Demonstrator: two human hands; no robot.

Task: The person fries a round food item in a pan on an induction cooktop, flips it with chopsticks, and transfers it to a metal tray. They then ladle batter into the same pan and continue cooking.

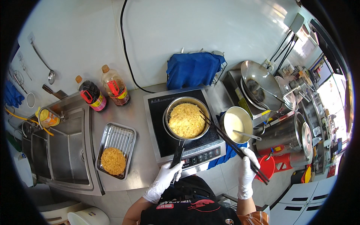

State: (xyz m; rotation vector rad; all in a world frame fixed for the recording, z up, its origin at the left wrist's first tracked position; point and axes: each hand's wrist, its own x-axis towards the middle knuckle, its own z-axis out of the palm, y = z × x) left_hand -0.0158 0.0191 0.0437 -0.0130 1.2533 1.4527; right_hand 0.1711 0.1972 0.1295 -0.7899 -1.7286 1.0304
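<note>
My gloved left hand grips the black handle of a steel saucepan on a flat induction cooker. A round golden fried cake with a shaggy crust fills most of the pan. In my gloved right hand is a pair of long dark chopsticks, their tips reaching over the pan's right rim beside the cake. Whether the tips touch it I cannot tell. A pot of pale batter-like liquid, with a metal spoon in it, stands to the right of the cooker.
Left of the cooker, a steel tray with a wire rack holds a browner fried cake. Two large bottles stand behind it, and a sink lies farther left. A wok and a tall stockpot are at right.
</note>
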